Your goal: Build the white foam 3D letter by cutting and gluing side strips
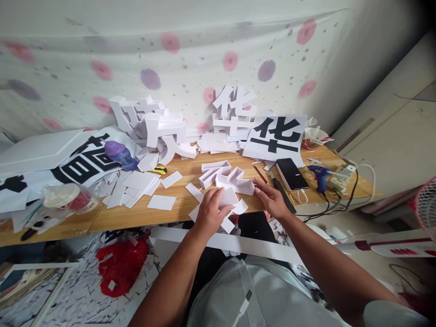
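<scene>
My left hand [214, 209] is closed on a small white board piece [229, 197], thumb on the near side. Just beyond it lies a white hollow character part [238, 180] with raised walls, open side up. My right hand [272, 198] has its fingertips at the right end of this part, seemingly pinching it; the exact contact is small to see. Another hollow white part [214, 172] lies touching or close by on the left. Loose white board strips [241, 206] are scattered around my left hand at the table's front edge.
On the wooden table [184, 161] stand white built characters [163, 125]. A printed sheet [272, 136], a phone [292, 174], a blue glue gun [319, 176] with cables, and a black-handled tool [282, 193] lie right. A yellow cutter [159, 170] and board offcuts [134, 186] lie left.
</scene>
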The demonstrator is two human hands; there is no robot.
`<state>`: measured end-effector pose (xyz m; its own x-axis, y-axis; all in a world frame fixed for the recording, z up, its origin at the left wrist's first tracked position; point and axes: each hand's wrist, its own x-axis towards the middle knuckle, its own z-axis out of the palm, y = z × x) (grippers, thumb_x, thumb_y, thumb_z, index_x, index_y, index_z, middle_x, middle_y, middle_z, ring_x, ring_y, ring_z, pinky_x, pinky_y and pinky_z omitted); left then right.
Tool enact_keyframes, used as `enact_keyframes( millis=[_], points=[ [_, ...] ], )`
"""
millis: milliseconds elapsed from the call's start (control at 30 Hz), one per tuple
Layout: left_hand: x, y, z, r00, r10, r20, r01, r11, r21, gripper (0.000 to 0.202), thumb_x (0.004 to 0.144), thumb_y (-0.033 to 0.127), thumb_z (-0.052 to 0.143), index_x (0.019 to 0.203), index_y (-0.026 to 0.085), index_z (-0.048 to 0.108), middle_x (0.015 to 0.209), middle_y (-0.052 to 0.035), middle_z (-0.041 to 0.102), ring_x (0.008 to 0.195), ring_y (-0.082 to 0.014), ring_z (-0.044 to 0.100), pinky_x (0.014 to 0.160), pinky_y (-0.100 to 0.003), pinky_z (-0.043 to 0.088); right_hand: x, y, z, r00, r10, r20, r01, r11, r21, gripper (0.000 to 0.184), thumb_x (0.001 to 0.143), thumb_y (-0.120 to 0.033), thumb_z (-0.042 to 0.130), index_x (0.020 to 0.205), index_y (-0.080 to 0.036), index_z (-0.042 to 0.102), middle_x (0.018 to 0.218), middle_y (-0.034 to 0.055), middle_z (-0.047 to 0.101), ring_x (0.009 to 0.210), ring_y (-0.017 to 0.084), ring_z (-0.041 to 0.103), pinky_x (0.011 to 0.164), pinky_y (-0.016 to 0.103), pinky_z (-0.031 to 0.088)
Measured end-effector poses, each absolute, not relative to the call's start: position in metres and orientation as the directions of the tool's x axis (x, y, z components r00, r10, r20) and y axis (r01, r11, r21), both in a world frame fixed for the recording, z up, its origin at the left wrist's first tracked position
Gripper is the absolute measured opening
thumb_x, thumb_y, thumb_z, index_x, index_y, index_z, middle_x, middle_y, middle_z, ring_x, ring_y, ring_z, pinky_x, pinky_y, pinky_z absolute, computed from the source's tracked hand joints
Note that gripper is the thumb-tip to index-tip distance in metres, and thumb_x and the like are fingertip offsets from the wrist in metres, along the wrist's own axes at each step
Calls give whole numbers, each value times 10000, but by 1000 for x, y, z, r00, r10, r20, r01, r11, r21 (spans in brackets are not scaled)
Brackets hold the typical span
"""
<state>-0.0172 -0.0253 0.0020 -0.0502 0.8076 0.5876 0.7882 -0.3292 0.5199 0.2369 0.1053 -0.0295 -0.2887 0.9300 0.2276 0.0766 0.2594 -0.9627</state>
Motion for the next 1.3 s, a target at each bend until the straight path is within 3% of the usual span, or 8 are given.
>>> enact_keyframes(
  millis=[267, 400, 533, 633, 933, 1100, 1300],
  points=[
    [-6, 29, 3, 95, 880, 465, 845, -319, 430, 602, 833, 155, 879, 1377, 217, 630, 1233, -111, 604, 1203, -332, 628, 1081, -523, 571, 237, 109, -24, -347, 919, 186, 38, 212, -977, 638, 875, -712, 801, 1327, -262, 819, 1409, 99, 764, 1348, 382, 701, 1221, 559, 517],
    [-1, 41, 5, 151, 888, 435, 824, -356, 441, 614, 840, 94, 815, 1404, 252, 632, 1230, -85, 587, 1209, -311, 601, 1104, -516, 546, 237, 110, -23, -357, 915, 188, 11, 205, -979, 613, 877, -690, 810, 1322, -269, 820, 1385, 98, 779, 1318, 369, 716, 1220, 570, 512],
    [-1, 47, 1, 188, 891, 413, 802, -382, 459, 618, 854, 34, 722, 1424, 266, 662, 1202, -76, 580, 1181, -286, 602, 1104, -485, 544, 236, 110, -23, -367, 911, 190, -57, 182, -982, 683, 848, -668, 844, 1401, -273, 774, 1401, 104, 771, 1261, 350, 740, 1139, 551, 586],
    [-1, 51, -3, 179, 896, 406, 777, -382, 500, 582, 874, 33, 671, 1398, 283, 697, 1185, -69, 596, 1167, -274, 616, 1099, -471, 550, 236, 110, -22, -385, 904, 187, -74, 172, -982, 701, 839, -668, 851, 1409, -269, 769, 1407, 100, 768, 1284, 349, 727, 1149, 544, 578],
    [-2, 52, 5, 123, 891, 437, 717, -384, 582, 360, 971, 80, 551, 1243, 198, 756, 1153, -88, 672, 1101, -246, 669, 1042, -416, 572, 237, 110, -21, -382, 905, 189, -111, 159, -981, 673, 842, -661, 853, 1364, -240, 794, 1298, 125, 813, 1201, 346, 761, 1117, 553, 589],
    [1, 56, 9, 85, 889, 450, 695, -377, 613, 371, 1002, 68, 484, 1228, 193, 751, 1151, -96, 683, 1092, -240, 679, 1028, -423, 572, 236, 111, -23, -373, 910, 180, -107, 150, -983, 684, 830, -667, 858, 1355, -233, 797, 1261, 127, 826, 1174, 341, 769, 1106, 547, 594],
    [4, 58, 7, 71, 898, 434, 667, -367, 648, 413, 971, 64, 471, 1219, 199, 772, 1150, -96, 703, 1065, -235, 690, 1014, -412, 575, 237, 111, -25, -367, 899, 240, -108, 216, -971, 694, 837, -614, 875, 1432, -281, 751, 1375, 123, 779, 1163, 302, 757, 1077, 522, 608]
  ],
)
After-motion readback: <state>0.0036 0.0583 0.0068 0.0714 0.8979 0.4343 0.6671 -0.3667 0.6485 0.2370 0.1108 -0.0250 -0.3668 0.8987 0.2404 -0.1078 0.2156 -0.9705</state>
